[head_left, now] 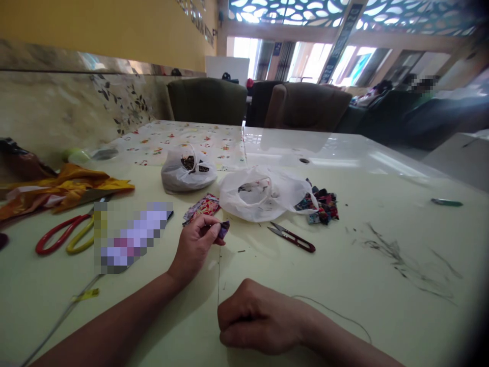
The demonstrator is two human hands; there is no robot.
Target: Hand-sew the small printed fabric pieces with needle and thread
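My left hand [196,247] pinches a small dark patterned fabric piece [222,230] just above the pale table [344,285]. A thin thread [219,270] runs straight from that piece down to my right hand [255,318], which rests on the table closed in a fist with the thread end inside it. More thread [336,313] loops away to the right of the wrist. A red floral fabric scrap [203,206] lies just beyond my left hand.
Small red thread snips [292,237] lie right of the left hand. Two white plastic bags [187,168] [263,193] hold scraps, with a pile of patterned pieces [321,206]. Red and yellow scissors [64,235] and orange cloth [64,188] sit left. Loose threads [405,262] lie right.
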